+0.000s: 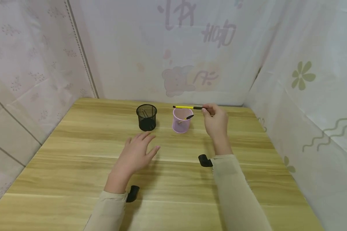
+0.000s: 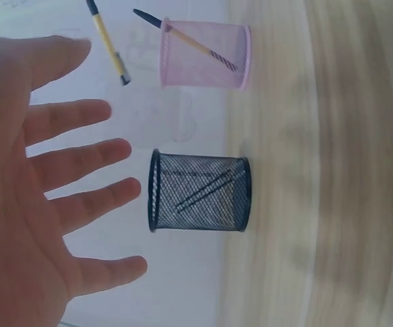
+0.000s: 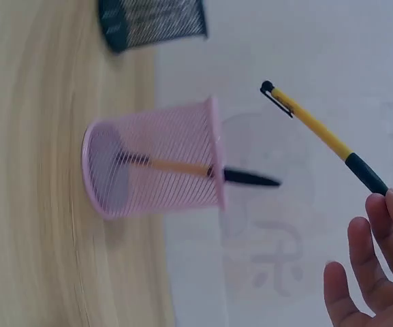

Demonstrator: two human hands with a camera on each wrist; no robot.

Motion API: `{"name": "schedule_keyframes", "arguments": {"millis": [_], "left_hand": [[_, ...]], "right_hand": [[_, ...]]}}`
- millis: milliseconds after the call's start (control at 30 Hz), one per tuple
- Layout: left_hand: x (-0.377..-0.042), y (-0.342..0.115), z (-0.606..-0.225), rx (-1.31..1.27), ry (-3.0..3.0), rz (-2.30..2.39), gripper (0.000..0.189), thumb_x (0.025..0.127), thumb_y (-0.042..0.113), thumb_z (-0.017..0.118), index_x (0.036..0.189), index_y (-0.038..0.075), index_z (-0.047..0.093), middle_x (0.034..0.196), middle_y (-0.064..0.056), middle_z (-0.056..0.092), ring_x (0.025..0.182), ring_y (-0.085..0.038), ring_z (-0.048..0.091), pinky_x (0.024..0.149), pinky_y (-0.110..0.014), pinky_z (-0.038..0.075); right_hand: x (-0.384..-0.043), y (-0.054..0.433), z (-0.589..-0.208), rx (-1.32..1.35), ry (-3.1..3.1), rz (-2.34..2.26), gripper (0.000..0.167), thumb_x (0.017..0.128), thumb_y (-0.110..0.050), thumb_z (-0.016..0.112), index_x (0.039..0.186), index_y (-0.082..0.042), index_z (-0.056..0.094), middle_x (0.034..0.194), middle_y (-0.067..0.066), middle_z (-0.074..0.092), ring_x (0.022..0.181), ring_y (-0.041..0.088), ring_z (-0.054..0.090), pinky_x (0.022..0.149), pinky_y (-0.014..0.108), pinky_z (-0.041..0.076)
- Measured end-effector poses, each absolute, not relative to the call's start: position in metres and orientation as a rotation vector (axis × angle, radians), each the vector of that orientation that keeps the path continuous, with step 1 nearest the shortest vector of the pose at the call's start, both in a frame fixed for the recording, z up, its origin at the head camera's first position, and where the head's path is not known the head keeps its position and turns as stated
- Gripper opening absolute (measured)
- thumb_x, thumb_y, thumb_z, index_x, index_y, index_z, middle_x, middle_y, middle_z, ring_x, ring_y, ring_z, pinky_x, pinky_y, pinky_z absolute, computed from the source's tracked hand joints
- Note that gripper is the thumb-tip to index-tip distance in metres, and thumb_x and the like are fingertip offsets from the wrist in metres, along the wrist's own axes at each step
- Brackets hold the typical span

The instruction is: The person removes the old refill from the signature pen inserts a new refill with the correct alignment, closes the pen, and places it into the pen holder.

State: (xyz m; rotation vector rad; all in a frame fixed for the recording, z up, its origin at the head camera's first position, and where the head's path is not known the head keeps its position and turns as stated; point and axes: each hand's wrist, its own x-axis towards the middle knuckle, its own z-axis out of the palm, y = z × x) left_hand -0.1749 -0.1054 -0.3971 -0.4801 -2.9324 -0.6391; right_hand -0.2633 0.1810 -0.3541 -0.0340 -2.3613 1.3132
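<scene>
My right hand [image 1: 217, 123] pinches a yellow ballpoint pen [image 1: 185, 107] by its black grip, between thumb and fingertips. The pen points left, its clip end above the pink mesh pen holder [image 3: 162, 119] and apart from it. Inside that upright holder leans another yellow pen [image 3: 179, 167], its black end sticking out over the rim. A black mesh pen holder [image 2: 199, 214] stands to the left, with thin dark sticks [image 2: 206, 192] visible through its mesh. In front of it hovers my left hand [image 1: 136, 155], fingers spread and holding nothing.
Both holders stand near the back of a wood-grain table [image 1: 167, 199]. A printed curtain [image 1: 127, 64] hangs behind, with more cloth [image 1: 315, 106] along the right side. Black wrist mounts [image 1: 204, 161] stick out at both sleeves.
</scene>
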Motion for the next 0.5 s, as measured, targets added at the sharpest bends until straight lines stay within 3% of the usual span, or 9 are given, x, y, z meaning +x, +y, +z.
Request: {"name": "schedule_keyframes", "arguments": {"millis": [200, 367, 500], "left_hand": [[-0.175, -0.102, -0.389, -0.426, -2.748, -0.838, 0.047, 0.107, 0.033, 0.066, 0.148, 0.011, 0.060, 0.154, -0.013, 0.060, 0.143, -0.037, 0.058, 0.118, -0.058, 0.047], [-0.177, -0.099, -0.383, -0.398, -2.689, -0.962, 0.054, 0.107, 0.031, 0.067, 0.155, 0.011, 0.052, 0.159, -0.012, 0.055, 0.148, -0.036, 0.053, 0.120, -0.055, 0.046], [-0.178, -0.096, -0.382, -0.399, -2.668, -0.992, 0.058, 0.106, 0.029, 0.068, 0.158, 0.011, 0.048, 0.161, -0.012, 0.052, 0.150, -0.036, 0.051, 0.121, -0.056, 0.045]], "right_hand": [[-0.235, 0.170, -0.355, -0.026, -2.315, 1.569, 0.022, 0.106, -0.011, 0.067, 0.123, 0.000, 0.074, 0.118, 0.020, 0.077, 0.113, 0.032, 0.075, 0.090, 0.018, 0.058], [-0.216, 0.162, -0.363, 0.026, -2.293, 1.670, 0.019, 0.104, -0.009, 0.069, 0.120, -0.001, 0.076, 0.116, 0.022, 0.077, 0.111, 0.032, 0.075, 0.085, 0.012, 0.056], [-0.199, 0.158, -0.368, 0.027, -2.314, 1.714, 0.020, 0.104, -0.010, 0.069, 0.121, -0.002, 0.076, 0.115, 0.021, 0.077, 0.108, 0.027, 0.075, 0.088, 0.014, 0.057]]}}
